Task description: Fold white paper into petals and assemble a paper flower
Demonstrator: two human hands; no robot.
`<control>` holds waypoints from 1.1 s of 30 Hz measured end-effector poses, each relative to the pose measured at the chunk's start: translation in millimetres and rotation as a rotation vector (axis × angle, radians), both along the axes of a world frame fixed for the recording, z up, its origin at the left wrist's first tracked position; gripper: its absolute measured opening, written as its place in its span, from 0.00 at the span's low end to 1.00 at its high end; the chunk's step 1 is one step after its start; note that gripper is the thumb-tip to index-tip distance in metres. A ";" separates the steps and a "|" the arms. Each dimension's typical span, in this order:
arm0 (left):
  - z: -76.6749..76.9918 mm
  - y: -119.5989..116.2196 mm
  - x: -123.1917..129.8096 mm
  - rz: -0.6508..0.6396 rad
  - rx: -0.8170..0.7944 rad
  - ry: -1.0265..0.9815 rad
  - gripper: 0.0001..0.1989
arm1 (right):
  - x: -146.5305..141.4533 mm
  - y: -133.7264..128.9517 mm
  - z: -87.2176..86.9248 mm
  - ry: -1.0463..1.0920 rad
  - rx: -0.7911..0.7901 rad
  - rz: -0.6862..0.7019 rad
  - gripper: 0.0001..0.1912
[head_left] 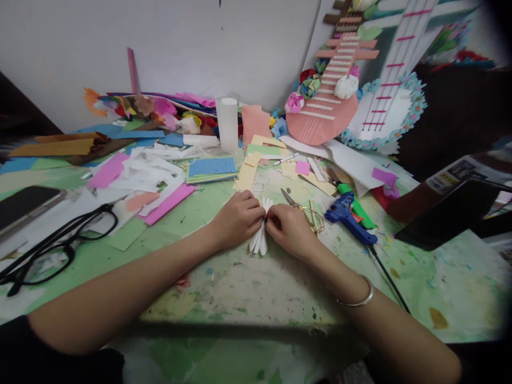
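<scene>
Both hands meet over the middle of the table around a white pleated paper (pixel 258 242), gathered at its waist and fanned out at the near end. My left hand (pixel 240 218) is closed on its left side, fingers curled. From the right, my right hand (pixel 291 226) pinches the same paper at the middle; its fingertips are partly hidden. Just beyond my right hand lie gold-handled scissors (pixel 314 220), blades pointing away to the left. A blue glue gun (pixel 352 218) rests further right, its cord running toward the near edge.
Black glasses (pixel 72 242) and a phone (pixel 28 210) lie at the left. White paper scraps (pixel 148 170), a blue paper stack (pixel 212 167) and a white roll (pixel 228 125) stand behind. Paper instruments (pixel 326 114) lean on the wall. A dark screen (pixel 444 213) is at right.
</scene>
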State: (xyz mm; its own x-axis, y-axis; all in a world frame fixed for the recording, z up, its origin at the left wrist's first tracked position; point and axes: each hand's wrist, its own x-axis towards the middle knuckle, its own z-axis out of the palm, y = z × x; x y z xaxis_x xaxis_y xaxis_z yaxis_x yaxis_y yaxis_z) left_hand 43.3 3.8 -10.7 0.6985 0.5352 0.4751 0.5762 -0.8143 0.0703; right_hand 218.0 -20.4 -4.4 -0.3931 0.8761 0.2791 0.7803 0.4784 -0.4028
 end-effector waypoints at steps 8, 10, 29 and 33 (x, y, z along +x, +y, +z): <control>2.0 -0.2 1.3 -0.062 -0.069 -0.117 0.09 | 0.0 -0.9 0.1 0.154 0.108 0.055 0.08; 1.6 -0.5 0.6 -0.072 -0.071 -0.141 0.09 | 0.9 -1.1 -0.4 0.175 0.124 0.066 0.08; 4.2 3.1 -9.2 0.036 -0.252 -0.278 0.03 | 17.9 5.8 5.3 0.186 0.011 0.023 0.04; 7.6 -3.7 -6.4 -0.041 -0.333 -0.258 0.09 | 18.8 2.4 9.8 0.192 -0.052 0.050 0.03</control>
State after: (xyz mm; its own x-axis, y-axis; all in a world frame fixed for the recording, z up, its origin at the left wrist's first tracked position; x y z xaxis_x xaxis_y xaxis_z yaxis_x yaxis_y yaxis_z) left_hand 36.9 0.1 -3.1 0.6027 0.6634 0.4434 0.4730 -0.7446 0.4711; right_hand 236.9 -18.0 5.4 -0.3799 0.8723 0.3077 0.6628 0.4888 -0.5673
